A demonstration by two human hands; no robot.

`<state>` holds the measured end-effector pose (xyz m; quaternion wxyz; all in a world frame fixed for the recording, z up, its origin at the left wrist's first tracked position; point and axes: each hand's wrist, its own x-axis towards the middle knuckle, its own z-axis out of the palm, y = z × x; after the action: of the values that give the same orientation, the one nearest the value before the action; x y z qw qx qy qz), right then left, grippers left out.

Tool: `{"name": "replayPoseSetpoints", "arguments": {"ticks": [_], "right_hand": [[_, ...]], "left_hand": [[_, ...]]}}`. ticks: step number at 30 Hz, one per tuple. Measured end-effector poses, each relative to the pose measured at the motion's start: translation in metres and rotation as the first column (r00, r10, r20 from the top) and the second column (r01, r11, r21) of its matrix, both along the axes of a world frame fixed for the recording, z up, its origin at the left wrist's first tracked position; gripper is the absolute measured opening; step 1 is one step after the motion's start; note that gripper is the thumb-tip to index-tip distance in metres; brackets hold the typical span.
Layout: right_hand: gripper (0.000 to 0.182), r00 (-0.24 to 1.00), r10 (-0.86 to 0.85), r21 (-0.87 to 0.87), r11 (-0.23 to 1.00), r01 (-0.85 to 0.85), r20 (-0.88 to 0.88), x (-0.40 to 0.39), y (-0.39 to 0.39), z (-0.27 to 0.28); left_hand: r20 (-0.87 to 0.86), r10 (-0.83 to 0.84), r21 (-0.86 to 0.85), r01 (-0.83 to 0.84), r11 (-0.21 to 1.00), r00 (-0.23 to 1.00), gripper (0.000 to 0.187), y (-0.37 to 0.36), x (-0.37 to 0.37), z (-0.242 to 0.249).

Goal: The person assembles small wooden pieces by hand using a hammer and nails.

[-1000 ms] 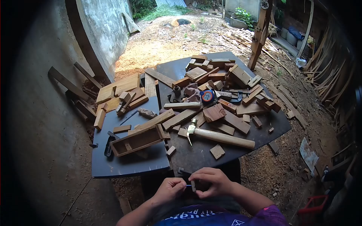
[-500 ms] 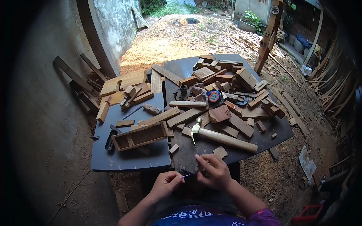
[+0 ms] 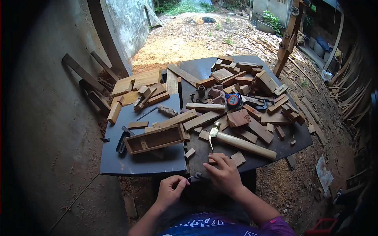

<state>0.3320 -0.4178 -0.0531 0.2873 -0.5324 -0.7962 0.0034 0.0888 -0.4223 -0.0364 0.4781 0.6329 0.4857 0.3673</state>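
Note:
My left hand (image 3: 171,189), at the table's front edge, pinches a thin pale nail (image 3: 190,177) between thumb and forefinger. A little to its right, my right hand (image 3: 225,173) has its fingers bent but apart over the edge, and I see nothing held in it. Just beyond those fingertips lies a claw hammer (image 3: 244,144), its metal head to the left and wooden handle pointing right. A small wood block (image 3: 190,153) rests beyond my left hand. Farther left sits an open rectangular wooden box frame (image 3: 155,139).
Wood offcuts (image 3: 239,118) crowd the dark table (image 3: 169,167). Among them are a tape measure (image 3: 233,101), a clamp (image 3: 263,104), a chisel (image 3: 147,113) and a hand plane (image 3: 121,144). A wall (image 3: 55,137) stands left; a wooden post (image 3: 289,39) rises at back right.
The view has shifted, so the table appears farther right. My right hand has moved slightly forward, closer to the hammer head. The nail stays in my left hand.

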Motion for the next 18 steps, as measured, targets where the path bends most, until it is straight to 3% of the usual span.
{"name": "replayPoseSetpoints", "arguments": {"ticks": [1, 6, 15, 18], "right_hand": [[0.031, 0.992, 0.060, -0.047, 0.997, -0.066, -0.110, -0.005, -0.008, 0.004], [0.035, 0.990, 0.142, -0.111, 0.984, -0.142, -0.011, -0.012, -0.020, -0.004], [0.044, 0.975, 0.220, -0.209, 0.955, -0.211, 0.019, -0.001, -0.012, -0.012], [0.043, 0.969, 0.243, -0.179, 0.957, -0.230, 0.054, 0.000, -0.006, -0.009]], "left_hand": [[0.000, 0.001, -0.002, -0.001, 1.000, 1.000, 0.027, 0.001, -0.001, 0.000], [-0.020, 0.029, 0.005, -0.029, 1.000, 0.999, 0.027, 0.002, -0.003, 0.002], [-0.054, -0.018, 0.099, 0.023, 0.995, 0.998, 0.027, 0.001, -0.002, 0.004], [-0.068, -0.008, 0.097, 0.015, 0.995, 0.998, 0.026, 0.001, -0.003, 0.007]]}}
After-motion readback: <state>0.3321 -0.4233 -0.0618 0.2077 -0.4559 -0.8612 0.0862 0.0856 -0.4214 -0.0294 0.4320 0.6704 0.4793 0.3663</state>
